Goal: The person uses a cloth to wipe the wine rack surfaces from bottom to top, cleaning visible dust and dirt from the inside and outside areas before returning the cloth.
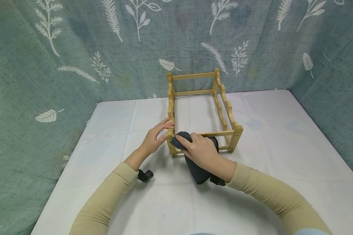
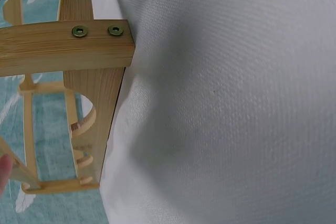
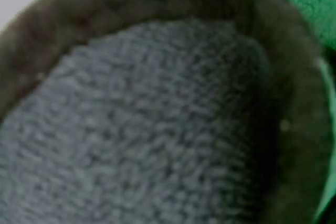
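A light wooden rack (image 1: 204, 134) with notched side rails stands on the white table. My right hand (image 1: 202, 150) grips a dark grey cloth (image 1: 195, 169) at the rack's near end. One bunched part of the cloth lies over the near left corner, and the rest hangs down in front. In the right wrist view the cloth's (image 3: 131, 124) coarse weave and dark border fill most of the picture, blurred. My left hand (image 1: 154, 137) is at the rack's left side, fingers extended with the tips at the rail. One fingertip (image 2: 4, 170) shows at the left wrist view's edge.
The white-covered table (image 1: 270, 143) spreads to both sides of the rack. Behind and beside it hangs a blue-green curtain (image 1: 129, 62) with white leaf prints. Two screws (image 2: 97, 31) show on the rack's end piece in the left wrist view.
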A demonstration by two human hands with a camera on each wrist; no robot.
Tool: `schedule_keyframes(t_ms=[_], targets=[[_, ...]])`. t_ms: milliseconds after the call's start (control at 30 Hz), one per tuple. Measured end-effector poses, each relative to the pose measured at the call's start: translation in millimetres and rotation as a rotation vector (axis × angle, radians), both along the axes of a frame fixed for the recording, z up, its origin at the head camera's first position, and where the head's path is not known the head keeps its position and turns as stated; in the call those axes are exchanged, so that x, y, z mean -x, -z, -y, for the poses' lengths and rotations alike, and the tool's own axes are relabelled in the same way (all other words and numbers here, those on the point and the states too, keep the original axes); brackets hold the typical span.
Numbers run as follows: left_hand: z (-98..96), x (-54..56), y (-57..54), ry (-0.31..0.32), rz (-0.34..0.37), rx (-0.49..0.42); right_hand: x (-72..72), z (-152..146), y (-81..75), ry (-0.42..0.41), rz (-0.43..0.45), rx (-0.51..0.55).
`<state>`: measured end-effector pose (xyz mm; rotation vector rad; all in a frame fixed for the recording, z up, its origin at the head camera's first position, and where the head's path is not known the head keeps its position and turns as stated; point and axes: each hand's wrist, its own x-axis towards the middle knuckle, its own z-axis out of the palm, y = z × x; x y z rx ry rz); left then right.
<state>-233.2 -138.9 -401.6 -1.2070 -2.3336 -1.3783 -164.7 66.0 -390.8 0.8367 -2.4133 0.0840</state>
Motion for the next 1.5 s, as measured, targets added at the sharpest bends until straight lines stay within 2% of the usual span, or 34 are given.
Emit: schedule_keyframes(t_ms=[200, 600, 800, 967, 1167, 1267, 1500], targets=[[0.3, -0.2, 0.6, 0.008, 0.016, -0.011, 0.9, 10.4, -0.6, -0.073, -0.058, 0.021], [-0.2, 1.1, 0.0, 0.014, 0.052, -0.006, 4.4, 16.4, 9.7, -0.043, -0.111, -0.093], [-0.3, 0.1, -0.1, 0.013, 0.051, -0.003, 4.8, 14.3, 18.3, -0.058, -0.117, -0.160], [0.3, 0.7, 0.5, 0.003, 0.047, 0.000, 6.4, 14.8, 21.2, -0.065, -0.118, -0.176], [1.3, 1.2, 0.5, 0.003, 0.056, 0.003, 6.9, 16.1, 19.3, -0.082, -0.075, -0.184], [1.1, 0.8, 0.2, 0.007, 0.054, 0.000, 4.7, 16.3, 24.7, -0.092, -0.034, -0.213], [0.0, 0.0, -0.3, 0.011, 0.035, -0.005, 6.9, 21.6, 42.1, -0.060, 0.188, -0.329]])
